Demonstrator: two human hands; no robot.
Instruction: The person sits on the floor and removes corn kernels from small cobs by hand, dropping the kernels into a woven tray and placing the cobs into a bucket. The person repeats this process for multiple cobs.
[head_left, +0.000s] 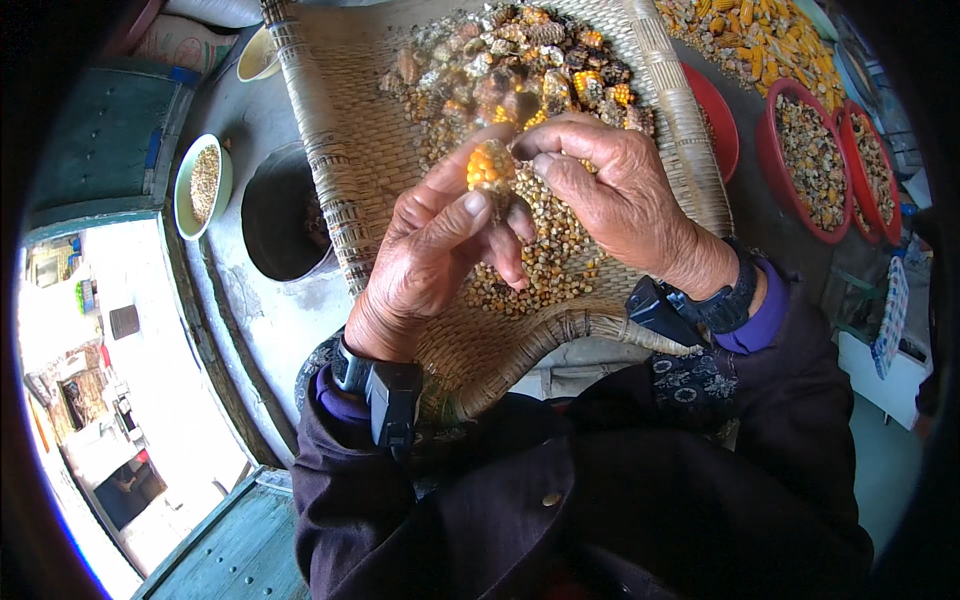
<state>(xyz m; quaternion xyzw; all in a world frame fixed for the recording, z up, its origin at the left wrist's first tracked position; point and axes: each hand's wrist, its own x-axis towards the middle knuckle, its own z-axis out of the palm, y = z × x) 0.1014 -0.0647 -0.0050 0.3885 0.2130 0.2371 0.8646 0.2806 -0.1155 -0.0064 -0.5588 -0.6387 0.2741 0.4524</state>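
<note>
Upright between the thumb and fingers of my left hand (450, 232) is a short piece of corn cob (489, 166) with yellow kernels on it. My right hand (611, 184) is just to its right, fingers bent and tips close to the cob's upper edge. Whether those fingertips pinch anything is not clear. Both hands are above a woven wicker winnowing basket (341, 90). Loose corn kernels (551, 262) lie in the basket below my hands. A heap of broken, partly dark and mouldy-looking cobs (525, 60) fills its far part.
Left of the basket stand a dark bucket (277, 214), a pale green bowl of grain (223, 196) and a cream bowl (259, 60). On the right are red basins (772, 172) of corn bits and a pile of yellow cobs (757, 45). An open doorway (150, 300) is at left.
</note>
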